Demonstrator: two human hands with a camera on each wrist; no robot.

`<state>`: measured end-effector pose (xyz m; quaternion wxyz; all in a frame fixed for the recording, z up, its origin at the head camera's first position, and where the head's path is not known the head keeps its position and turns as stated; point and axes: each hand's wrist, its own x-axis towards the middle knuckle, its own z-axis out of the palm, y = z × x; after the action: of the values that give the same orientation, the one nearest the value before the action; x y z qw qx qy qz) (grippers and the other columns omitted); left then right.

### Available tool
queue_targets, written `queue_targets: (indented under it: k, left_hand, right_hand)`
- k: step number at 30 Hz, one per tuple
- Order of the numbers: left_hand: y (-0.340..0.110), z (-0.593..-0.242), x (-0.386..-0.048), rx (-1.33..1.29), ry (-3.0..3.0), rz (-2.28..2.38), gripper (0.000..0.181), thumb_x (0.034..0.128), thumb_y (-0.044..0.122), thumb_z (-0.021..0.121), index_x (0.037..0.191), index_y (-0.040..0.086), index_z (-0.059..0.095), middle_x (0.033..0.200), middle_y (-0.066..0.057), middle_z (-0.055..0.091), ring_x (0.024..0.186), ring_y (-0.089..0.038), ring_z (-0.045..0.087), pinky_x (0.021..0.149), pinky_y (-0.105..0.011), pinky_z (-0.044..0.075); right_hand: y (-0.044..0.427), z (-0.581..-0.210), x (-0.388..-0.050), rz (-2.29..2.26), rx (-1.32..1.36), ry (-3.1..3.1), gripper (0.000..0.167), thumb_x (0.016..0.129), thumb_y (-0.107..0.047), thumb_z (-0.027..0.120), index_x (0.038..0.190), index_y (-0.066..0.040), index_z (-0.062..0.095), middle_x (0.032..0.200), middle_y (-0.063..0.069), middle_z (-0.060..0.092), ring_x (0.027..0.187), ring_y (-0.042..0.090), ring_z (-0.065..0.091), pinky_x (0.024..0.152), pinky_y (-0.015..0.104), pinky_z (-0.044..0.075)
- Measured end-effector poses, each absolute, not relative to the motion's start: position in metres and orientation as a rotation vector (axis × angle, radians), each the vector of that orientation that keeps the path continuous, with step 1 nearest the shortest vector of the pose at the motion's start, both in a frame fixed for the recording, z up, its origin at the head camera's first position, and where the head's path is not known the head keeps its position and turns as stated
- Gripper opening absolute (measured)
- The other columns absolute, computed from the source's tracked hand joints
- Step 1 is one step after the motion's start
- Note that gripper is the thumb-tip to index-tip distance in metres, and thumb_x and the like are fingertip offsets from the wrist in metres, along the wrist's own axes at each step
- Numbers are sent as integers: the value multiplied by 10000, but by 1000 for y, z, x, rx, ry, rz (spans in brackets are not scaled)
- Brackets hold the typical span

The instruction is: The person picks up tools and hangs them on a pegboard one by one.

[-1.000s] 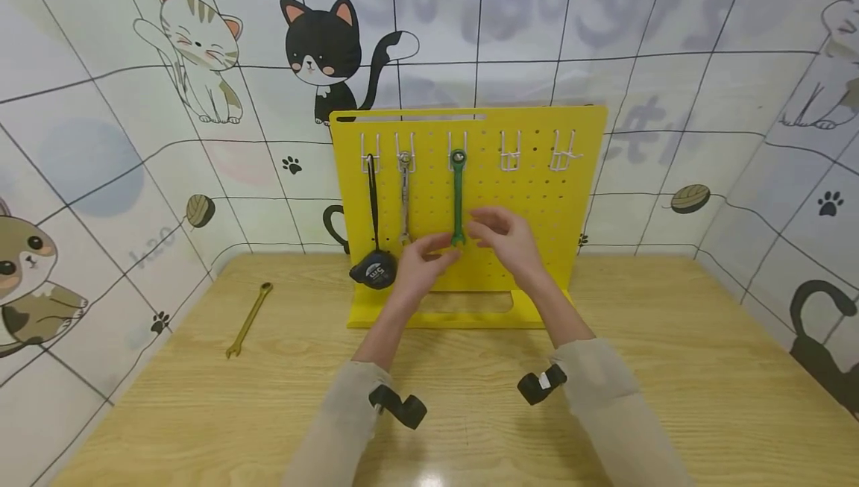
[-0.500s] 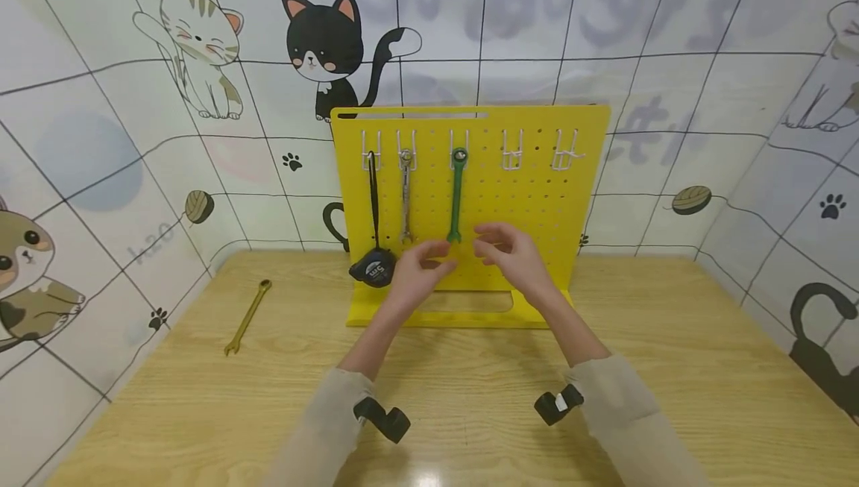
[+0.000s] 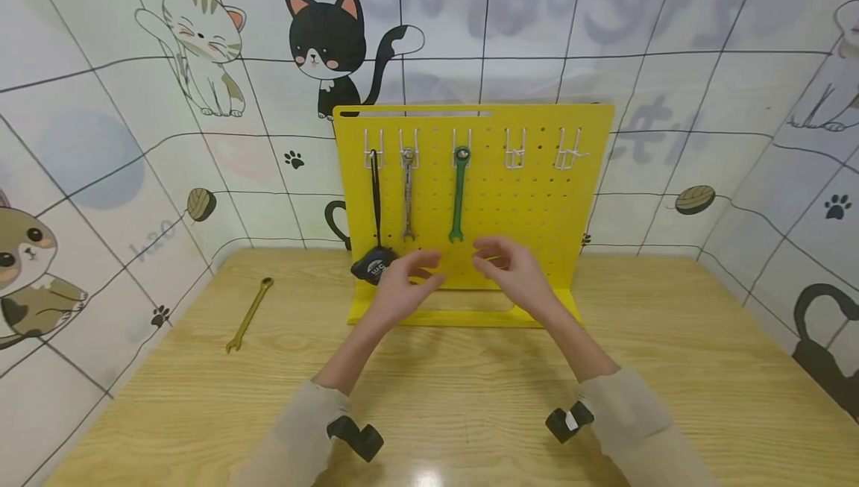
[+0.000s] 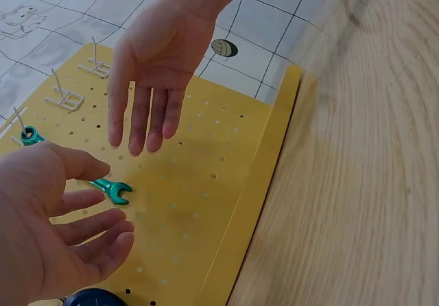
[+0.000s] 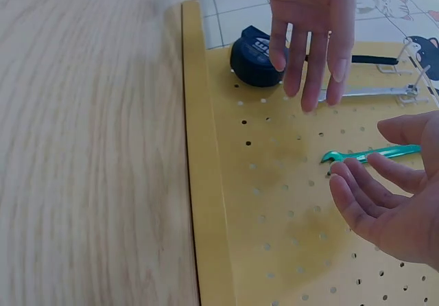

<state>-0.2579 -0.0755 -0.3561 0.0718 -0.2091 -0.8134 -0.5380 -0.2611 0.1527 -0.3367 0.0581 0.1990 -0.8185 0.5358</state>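
Observation:
A green wrench [image 3: 459, 196] hangs by its ring end from a white hook on the yellow pegboard [image 3: 517, 226]. Below it and to the left is my left hand [image 3: 401, 289], fingers loosely bent and holding nothing. My right hand [image 3: 517, 274] is on the other side, also with nothing in it, its fingers relaxed. Both hands are apart from the wrench's lower end. To the left, a silver wrench [image 3: 408, 200] and a black tape measure [image 3: 373, 266] on its strap hang from hooks; the left hand partly covers the tape measure's right side.
A gold wrench [image 3: 250, 315] lies on the wooden table [image 3: 456, 397] at the left. Two white hooks [image 3: 515, 150] on the board's right side carry nothing. Behind the board stands a wall covering [image 3: 443, 24] with cat drawings.
Both hands have drawn back and down from the green wrench's lower end, and the gap between them has widened. The wrench swung slightly to the left and stays on its hook.

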Motion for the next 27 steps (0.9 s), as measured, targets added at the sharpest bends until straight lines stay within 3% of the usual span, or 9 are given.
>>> queue_targets:
  k: [4, 27]
  left_hand:
    - [-84, -358, -254, -613, -2436, -1578, 370, 944, 150, 716, 1288, 29, 654, 1228, -186, 674, 1030, -304, 661, 897, -449, 543]
    - [-168, -377, -234, -446, -2545, -1404, 323, 960, 141, 697, 1252, 11, 655, 1220, -163, 664, 1055, -290, 649, 902, -445, 545]
  right_hand:
    - [149, -340, -259, 1566, 608, -2515, 413, 1008, -244, 650, 1340, -7, 586, 1181, 143, 667, 1055, 336, 636, 890, 514, 528]
    - [125, -347, -254, 1550, 728, -2554, 427, 1001, -236, 653, 1357, -14, 573, 1267, 192, 629, 1148, 335, 614, 984, 506, 490]
